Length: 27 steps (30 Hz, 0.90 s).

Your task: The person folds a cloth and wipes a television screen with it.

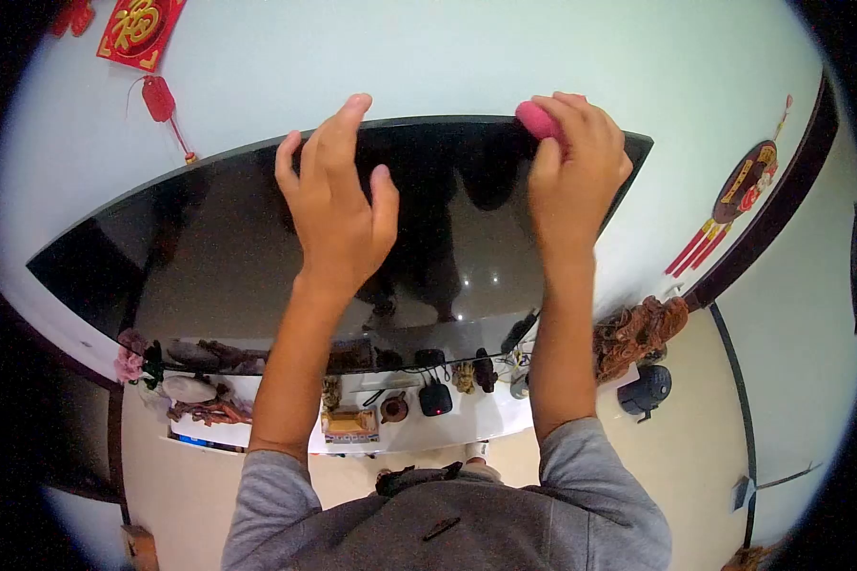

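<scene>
In the head view my right hand (581, 171) is closed around a small pink, rounded, soft-looking wad (539, 122), most of it hidden by the fingers. It is at the top edge of a large black television screen (448, 228), near the right corner. My left hand (338, 195) is held up in front of the screen with its fingers spread and nothing in it. One fingertip reaches just past the screen's top edge; I cannot tell whether that hand touches the screen.
Below the screen, a white cabinet top (486, 423) bears a tissue box (350, 424), a brown teapot-like pot (394, 407), a black box (435, 398) and small figurines. A brown root carving (641, 335) stands at right, pink flowers (131, 357) at left. Red ornaments (160, 100) hang on the wall.
</scene>
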Available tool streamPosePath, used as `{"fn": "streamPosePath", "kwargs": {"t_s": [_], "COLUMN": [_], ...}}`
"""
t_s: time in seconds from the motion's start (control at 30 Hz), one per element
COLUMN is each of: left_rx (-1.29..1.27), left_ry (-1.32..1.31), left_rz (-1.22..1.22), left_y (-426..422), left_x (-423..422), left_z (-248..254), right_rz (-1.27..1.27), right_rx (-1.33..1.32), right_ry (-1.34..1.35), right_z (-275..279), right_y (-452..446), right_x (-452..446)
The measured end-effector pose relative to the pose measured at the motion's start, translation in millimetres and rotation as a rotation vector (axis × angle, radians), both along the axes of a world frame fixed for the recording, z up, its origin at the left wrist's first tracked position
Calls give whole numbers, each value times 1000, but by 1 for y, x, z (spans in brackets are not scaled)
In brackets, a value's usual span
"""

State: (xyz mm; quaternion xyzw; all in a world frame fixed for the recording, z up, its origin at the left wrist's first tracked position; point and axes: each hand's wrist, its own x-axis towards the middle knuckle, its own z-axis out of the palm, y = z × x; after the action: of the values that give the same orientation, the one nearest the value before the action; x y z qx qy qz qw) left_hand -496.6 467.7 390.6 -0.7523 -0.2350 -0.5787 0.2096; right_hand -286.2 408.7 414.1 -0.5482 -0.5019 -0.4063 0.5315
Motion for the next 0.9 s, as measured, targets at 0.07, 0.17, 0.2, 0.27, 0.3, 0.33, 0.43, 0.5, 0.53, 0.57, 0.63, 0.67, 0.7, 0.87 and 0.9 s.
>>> {"fn": "streamPosePath", "kwargs": {"t_s": [0.07,0.17,0.2,0.27,0.3,0.33,0.43,0.5,0.53,0.57,0.63,0.67,0.7,0.87,0.9], "left_rx": [7,26,42,41,23,3,16,22,25,-2,-48,-37,-26,-22,-29], "left_ry": [6,8,2,6,18,30,32,28,29,43,74,91,107,141,165], "left_rz": [-1,-3,-3,-12,-21,-29,-21,-31,-34,-2,54,93,130,113,87], "left_y": [1,4,6,7,5,4,4,3,2,0,-6,-8,-10,-14,-14], "left_x": [0,0,-1,-3,-5,-6,-8,-7,-6,-6,-3,-1,0,13,17], "left_z": [0,-1,-1,0,1,2,2,2,3,3,6,7,8,10,10], "right_rz": [17,190,260,306,328,289,143,30,15,15,10,73,132,207,125], "right_rx": [-7,-18,-37,-62,-76,-74,-68,6,2,20,62,73,66,125,135], "right_ry": [-47,-99,-114,-146,-160,-181,-81,25,45,15,-42,-79,-126,-280,-271], "right_z": [-1,0,1,2,1,2,0,0,-2,-7,-14,-25,-35,-73,-81], "right_y": [8,20,19,17,15,14,6,1,1,3,13,19,23,30,30], "right_x": [-32,-87,-103,-98,-93,-80,-22,2,3,-3,-33,-47,-59,-10,16]}}
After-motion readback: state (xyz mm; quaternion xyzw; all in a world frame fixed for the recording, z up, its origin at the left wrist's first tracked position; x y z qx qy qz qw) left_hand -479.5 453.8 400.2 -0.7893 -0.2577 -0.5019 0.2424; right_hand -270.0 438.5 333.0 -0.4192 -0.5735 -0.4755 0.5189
